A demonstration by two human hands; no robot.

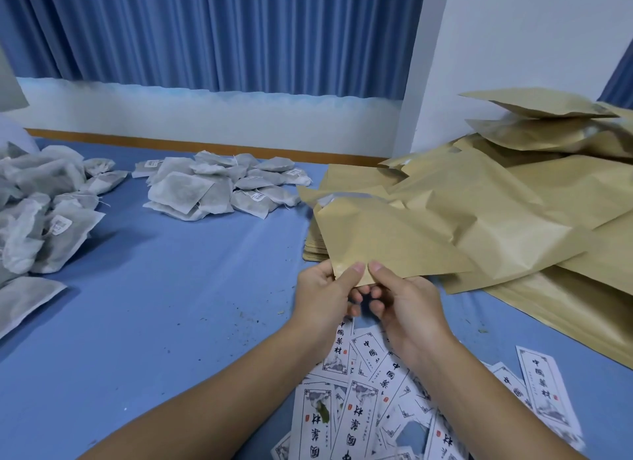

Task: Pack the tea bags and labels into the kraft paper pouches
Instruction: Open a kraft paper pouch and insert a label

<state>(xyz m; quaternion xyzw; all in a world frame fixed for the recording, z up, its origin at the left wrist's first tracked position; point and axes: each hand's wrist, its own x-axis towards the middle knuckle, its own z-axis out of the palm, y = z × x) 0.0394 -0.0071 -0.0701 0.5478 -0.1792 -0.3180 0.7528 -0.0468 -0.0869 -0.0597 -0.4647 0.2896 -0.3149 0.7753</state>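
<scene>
In the head view, the left hand and the right hand together pinch the near corner of one kraft paper pouch, thumbs on top and fingers curled beneath. The pouch is held off the blue sheet, its long axis running from the hands up and to the right, its far left corner pointing away toward the curtain. Beyond and to the right of the hands lies one loose heap of pouches, too overlapped to count, with a flat stack of pouches just beyond the left hand. Two piles of tea bags lie farther off, one straight ahead and one pile far left of the left hand. Under the forearms, many printed labels lie scattered, with one label apart to the right.
</scene>
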